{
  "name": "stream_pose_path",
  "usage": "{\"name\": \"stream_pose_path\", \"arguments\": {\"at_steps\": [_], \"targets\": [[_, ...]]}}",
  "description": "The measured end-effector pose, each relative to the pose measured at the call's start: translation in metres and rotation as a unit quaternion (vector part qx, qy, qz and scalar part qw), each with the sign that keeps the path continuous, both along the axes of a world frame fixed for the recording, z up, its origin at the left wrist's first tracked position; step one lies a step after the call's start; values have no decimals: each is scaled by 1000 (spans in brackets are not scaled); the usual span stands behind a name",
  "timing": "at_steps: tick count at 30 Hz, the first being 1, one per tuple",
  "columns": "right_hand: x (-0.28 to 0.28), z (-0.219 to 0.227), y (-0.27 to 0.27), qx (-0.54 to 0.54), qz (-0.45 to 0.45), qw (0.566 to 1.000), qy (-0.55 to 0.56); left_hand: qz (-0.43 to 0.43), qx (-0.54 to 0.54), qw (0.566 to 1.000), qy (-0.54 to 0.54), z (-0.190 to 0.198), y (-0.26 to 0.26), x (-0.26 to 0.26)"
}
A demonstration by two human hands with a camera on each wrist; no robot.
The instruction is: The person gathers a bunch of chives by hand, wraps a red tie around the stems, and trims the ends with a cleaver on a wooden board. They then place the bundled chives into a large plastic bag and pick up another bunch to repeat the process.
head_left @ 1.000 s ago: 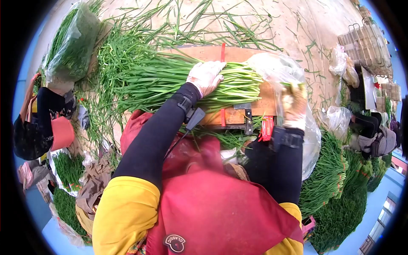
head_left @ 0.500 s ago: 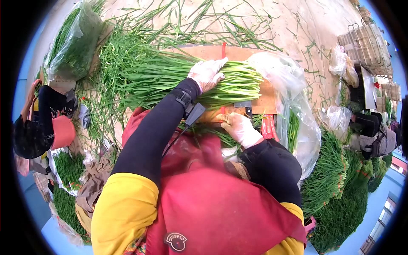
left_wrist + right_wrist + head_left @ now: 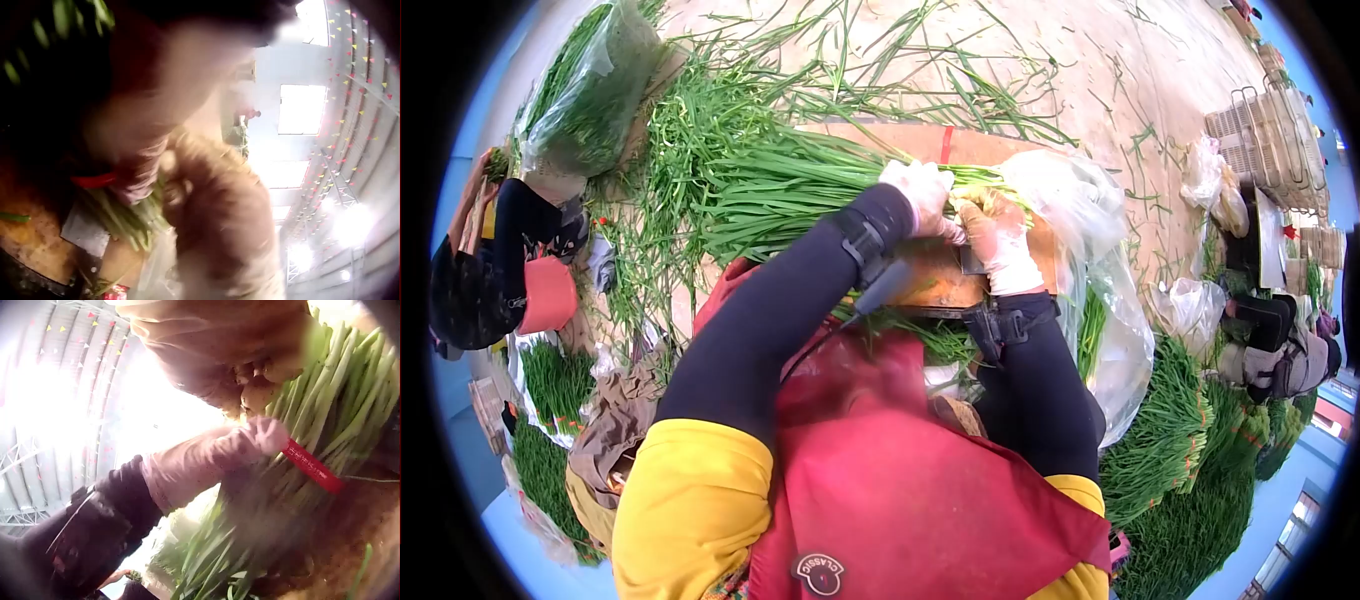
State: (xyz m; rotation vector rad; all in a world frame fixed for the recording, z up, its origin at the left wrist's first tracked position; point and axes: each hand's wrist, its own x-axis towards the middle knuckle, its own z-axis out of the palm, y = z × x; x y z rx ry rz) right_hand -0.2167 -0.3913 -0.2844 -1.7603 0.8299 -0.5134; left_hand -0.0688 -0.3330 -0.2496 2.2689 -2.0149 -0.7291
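A thick bunch of long green garlic chives (image 3: 800, 195) lies across a wooden board, its pale stalk ends to the right. Red printed tape (image 3: 312, 467) passes round the stalks; its far end (image 3: 946, 146) sticks out behind them. My gloved left hand (image 3: 920, 195) is over the bunch, fingers curled at the tape (image 3: 94, 181). Right beside it, my gloved right hand (image 3: 998, 235) has its fingers curled in against the left fingertips, pinching at the tape's ends, which the gloves mostly hide. A knife blade (image 3: 87, 231) lies on the board under the stalks.
Clear plastic (image 3: 1065, 195) lies at the board's right end (image 3: 1040, 255) and hangs down. Loose chives (image 3: 710, 130) litter the floor to the left. A plastic-wrapped bundle (image 3: 595, 90) stands back left, tied bunches (image 3: 1165, 430) lie right, and wire baskets (image 3: 1265, 140) stand farther off.
My right hand went from the plastic on the right to the board's front edge, then up beside the left. My left hand shifted slightly right, its fingers now curled instead of lying over the stalks.
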Motion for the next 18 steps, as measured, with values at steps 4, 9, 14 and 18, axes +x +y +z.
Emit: {"name": "stream_pose_path", "arguments": {"at_steps": [4,9,14,18], "targets": [[14,-10,-24,29,9,998,62,53,-77,996,2,-27,1,-4],[44,-17,-66,-183,3,983,19,57,-83,995,5,-29,3,-6],[76,-18,-86,-178,52,940,287,53,-111,992,-2,-37,6,-7],[75,-20,-86,-90,68,981,160,58,-138,989,-15,-40,7,-6]]}}
